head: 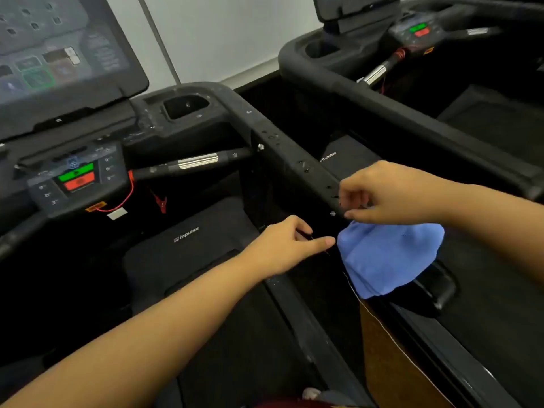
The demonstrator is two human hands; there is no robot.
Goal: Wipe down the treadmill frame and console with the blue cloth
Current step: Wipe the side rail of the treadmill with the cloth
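1. Rail (282, 148): specks dot it, and the console (76, 178) sits beyond. Wiping looks barely begun.
2. Cloth (388, 257): bunched at the rail's near end.
3. Right hand (394, 192): fingers curled just above the cloth; I cannot tell if they pinch it.
4. Left hand (288, 245): fingers curled, thumb out, beside the cloth. Next: grip firmly, sweep up the rail.

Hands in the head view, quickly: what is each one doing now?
Left hand: fingers curled, beside blue cloth; grip cannot be told.
Right hand: curled above the cloth; grip cannot be told.
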